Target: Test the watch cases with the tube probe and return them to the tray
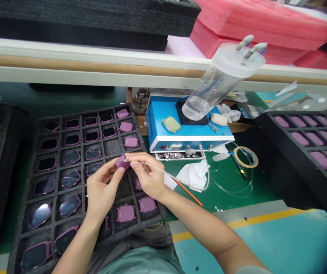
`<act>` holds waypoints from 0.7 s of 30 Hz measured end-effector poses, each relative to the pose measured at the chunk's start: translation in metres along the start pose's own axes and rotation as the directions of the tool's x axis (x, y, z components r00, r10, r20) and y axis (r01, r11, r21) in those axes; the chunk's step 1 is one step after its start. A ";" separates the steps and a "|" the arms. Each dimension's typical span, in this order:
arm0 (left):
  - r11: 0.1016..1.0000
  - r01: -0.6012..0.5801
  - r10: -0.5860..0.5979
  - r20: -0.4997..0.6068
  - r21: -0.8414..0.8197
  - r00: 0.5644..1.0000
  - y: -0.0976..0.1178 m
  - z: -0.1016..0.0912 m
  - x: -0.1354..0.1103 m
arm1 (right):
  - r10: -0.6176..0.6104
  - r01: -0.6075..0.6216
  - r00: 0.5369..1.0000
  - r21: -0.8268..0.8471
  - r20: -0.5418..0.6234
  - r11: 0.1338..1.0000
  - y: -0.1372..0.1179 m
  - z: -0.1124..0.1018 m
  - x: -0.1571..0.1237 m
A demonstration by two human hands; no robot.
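My left hand (103, 186) pinches a small purple rounded-square case (122, 161) between thumb and fingers. My right hand (148, 175) grips a thin clear tube (166, 175) with a fine metal tip, and the tip reaches the purple case. Below both hands lies a black foam tray (111, 148) with a grid of cells. Its cells hold several purple-framed cases, some with dark glossy faces up and some with plain purple backs up. My hands and forearms hide its lower middle cells.
A blue bench machine (163, 114) stands right of the tray, with a clear cylinder (220, 83) above it. Another foam tray (303, 137) of purple parts sits at right. A tape roll (246, 156), white tissue (192, 175) and an orange-handled stick (188, 193) lie on the green mat (226, 190).
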State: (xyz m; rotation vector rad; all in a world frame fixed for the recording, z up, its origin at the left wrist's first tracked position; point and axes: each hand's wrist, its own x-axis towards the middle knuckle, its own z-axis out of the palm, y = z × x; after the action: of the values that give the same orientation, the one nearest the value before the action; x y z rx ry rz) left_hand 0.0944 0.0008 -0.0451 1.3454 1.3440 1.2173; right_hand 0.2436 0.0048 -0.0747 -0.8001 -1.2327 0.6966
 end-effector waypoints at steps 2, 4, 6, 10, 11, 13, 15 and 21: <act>1.000 -0.002 0.002 0.002 -0.004 1.000 0.000 0.000 0.000 | 0.007 -0.007 1.000 -0.016 0.001 1.000 0.000 0.000 0.000; 1.000 -0.001 0.001 0.002 -0.009 1.000 0.000 0.000 0.000 | 0.007 -0.007 1.000 -0.026 0.000 1.000 -0.001 0.000 0.000; 1.000 0.001 -0.001 0.001 -0.013 1.000 0.001 0.000 0.000 | 0.003 -0.003 1.000 -0.024 -0.002 1.000 -0.001 0.000 0.000; 1.000 -0.002 0.002 0.004 -0.019 1.000 0.001 0.000 0.000 | -0.009 0.009 1.000 -0.001 -0.003 1.000 0.000 0.000 0.000; 1.000 -0.003 0.003 0.003 -0.020 1.000 0.000 0.000 0.000 | -0.007 0.007 1.000 -0.004 -0.002 1.000 0.000 0.000 0.000; 1.000 -0.003 0.003 -0.003 -0.018 1.000 0.000 0.000 0.000 | 0.003 -0.003 1.000 -0.012 0.000 1.000 0.000 0.000 0.000; 1.000 -0.002 0.001 -0.003 -0.013 1.000 0.000 0.000 0.000 | 0.010 -0.010 1.000 -0.015 0.000 1.000 0.001 0.000 -0.001; 1.000 0.001 -0.001 0.000 -0.015 1.000 0.000 0.000 0.000 | 0.005 -0.005 1.000 -0.015 -0.004 1.000 0.001 0.000 -0.001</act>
State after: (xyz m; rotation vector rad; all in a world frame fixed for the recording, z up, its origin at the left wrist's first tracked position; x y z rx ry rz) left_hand 0.0943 0.0012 -0.0447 1.3342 1.3331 1.2250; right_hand 0.2432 0.0050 -0.0761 -0.8169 -1.2334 0.6906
